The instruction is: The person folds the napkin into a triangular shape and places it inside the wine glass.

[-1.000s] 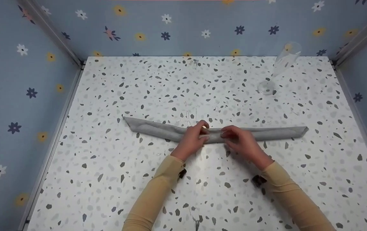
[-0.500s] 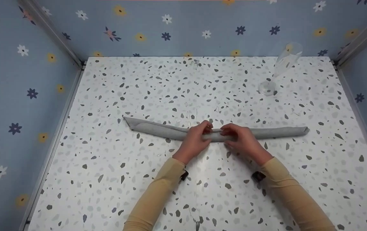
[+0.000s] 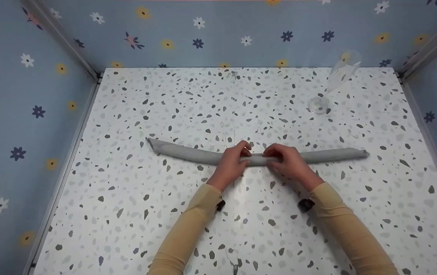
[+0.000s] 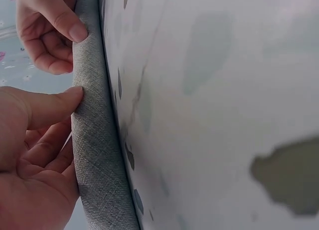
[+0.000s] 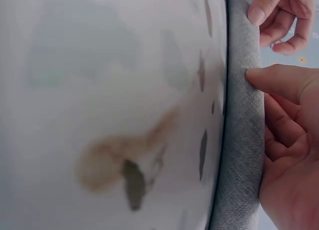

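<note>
A grey cloth (image 3: 186,153), rolled into a long narrow tube, lies across the middle of the table, its two ends angled slightly away from me. My left hand (image 3: 229,164) grips the roll just left of its middle, thumb on the near side and fingers curled over the far side. A short gap to the right, my right hand (image 3: 294,164) holds it the same way. Close up in the left wrist view, the thumb presses the woven surface of the cloth (image 4: 102,190). The right wrist view shows the right thumb pressing on the cloth (image 5: 241,150) too.
A clear stemmed glass (image 3: 319,105) stands at the back right of the speckled table (image 3: 134,229). Blue flowered panels (image 3: 222,34) border the table at the back and both sides.
The cloth has rolled a little further away from me; the loose fold seen along its top earlier has turned under, and the tube looks rounder and narrower. Both hands stay around its middle.
</note>
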Available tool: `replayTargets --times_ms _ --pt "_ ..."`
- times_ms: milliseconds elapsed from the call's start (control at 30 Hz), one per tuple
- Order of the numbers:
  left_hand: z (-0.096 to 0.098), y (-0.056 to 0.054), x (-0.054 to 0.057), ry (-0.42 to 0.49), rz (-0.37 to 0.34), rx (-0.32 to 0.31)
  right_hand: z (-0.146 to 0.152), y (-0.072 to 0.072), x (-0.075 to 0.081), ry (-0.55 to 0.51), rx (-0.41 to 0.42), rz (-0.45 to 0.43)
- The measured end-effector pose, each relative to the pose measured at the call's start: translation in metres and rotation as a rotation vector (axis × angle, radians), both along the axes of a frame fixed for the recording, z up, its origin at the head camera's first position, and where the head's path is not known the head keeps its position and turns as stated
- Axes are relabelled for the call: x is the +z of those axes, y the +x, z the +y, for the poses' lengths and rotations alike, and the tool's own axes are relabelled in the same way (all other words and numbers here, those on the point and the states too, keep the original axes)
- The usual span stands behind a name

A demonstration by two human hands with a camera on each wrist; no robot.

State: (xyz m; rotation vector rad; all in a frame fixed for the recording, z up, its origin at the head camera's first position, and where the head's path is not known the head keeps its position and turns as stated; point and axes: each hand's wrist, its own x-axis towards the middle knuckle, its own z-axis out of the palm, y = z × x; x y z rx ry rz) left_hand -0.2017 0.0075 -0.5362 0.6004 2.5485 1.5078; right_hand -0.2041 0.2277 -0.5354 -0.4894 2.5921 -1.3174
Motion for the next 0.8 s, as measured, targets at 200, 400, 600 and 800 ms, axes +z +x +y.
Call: replayTargets --times_ms 200,400,600,800 --pt "0.000 -0.005 0.001 -0.004 -0.031 0.015 0.000 -0.006 0.001 -0.039 -0.006 -0.039" --pt "0.002 -0.009 0.000 0.014 -0.046 0.038 -0.001 -0.003 0.004 -0.019 -0.038 -0.009" --pt "0.001 -0.013 0.003 -0.008 -0.076 0.033 -0.002 0.010 0.014 -0.070 -0.102 0.121" --pt "-0.001 -0.018 0.006 -0.028 -0.091 0.027 -0.004 0.022 0.015 -0.046 -0.016 0.173"
